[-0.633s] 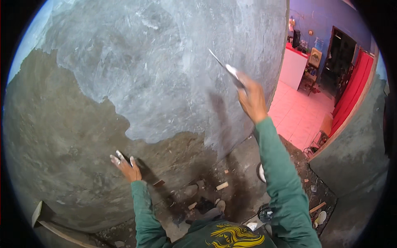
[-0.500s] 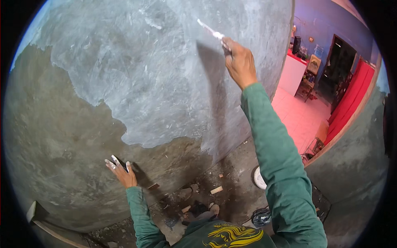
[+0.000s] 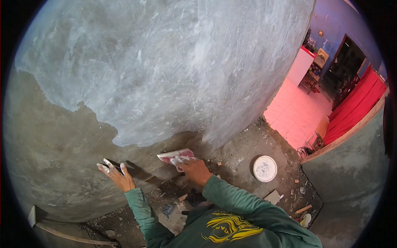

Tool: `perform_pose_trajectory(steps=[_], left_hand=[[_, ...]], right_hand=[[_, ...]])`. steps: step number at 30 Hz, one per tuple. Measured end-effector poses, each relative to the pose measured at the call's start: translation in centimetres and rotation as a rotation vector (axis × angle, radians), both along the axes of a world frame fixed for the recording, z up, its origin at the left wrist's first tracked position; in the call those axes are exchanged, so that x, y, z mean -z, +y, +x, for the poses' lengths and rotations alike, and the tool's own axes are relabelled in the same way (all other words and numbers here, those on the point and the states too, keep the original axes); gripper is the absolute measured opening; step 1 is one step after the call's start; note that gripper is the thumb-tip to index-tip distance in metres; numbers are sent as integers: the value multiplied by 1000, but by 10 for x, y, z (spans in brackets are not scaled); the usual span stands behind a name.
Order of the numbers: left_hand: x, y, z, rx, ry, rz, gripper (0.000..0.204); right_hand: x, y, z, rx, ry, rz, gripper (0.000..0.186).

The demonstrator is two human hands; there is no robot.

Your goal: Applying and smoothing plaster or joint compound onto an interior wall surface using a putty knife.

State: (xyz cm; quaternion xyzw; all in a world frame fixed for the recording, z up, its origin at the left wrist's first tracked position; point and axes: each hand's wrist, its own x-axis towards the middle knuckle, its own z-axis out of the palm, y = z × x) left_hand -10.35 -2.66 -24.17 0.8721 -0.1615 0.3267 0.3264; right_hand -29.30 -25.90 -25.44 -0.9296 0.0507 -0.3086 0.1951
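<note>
My right hand (image 3: 194, 170) grips a flat, reddish putty spreader (image 3: 175, 157) with a pale edge, smeared with white. Hand and tool are low, in front of the bare brown-grey part of the wall (image 3: 53, 153). Above, a lighter grey-white skim coat (image 3: 157, 74) covers the wall and ends in a ragged lower border. Further left, my left hand (image 3: 118, 177) is held up by the bare wall with its fingers spread and white stuff on the tips. Whether those fingers touch the wall, I cannot tell. Nothing is in that hand.
A round white bucket (image 3: 264, 168) with whitish paste stands on the rough dirt floor (image 3: 237, 155). Rubble and wood scraps (image 3: 304, 209) lie around. At the right, a doorway with a red curtain (image 3: 355, 111) opens onto a pinkish tiled floor (image 3: 289, 113). A wooden strip (image 3: 70, 235) lies lower left.
My right hand has come down from high on the coated wall to low near my left hand, the spreader still in it. My left hand stays nearly in place. The bucket now shows fully.
</note>
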Motion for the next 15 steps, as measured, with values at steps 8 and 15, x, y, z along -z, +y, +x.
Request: perform_pose_trajectory(steps=[8,15], left_hand=[[13,1,17,-29,-13,97,72],[12,-3,18,-86,-59,24,77]], right_hand=[[116,-133,-164,694,701,238,20],[208,-114,-429,1361,834,679,43]])
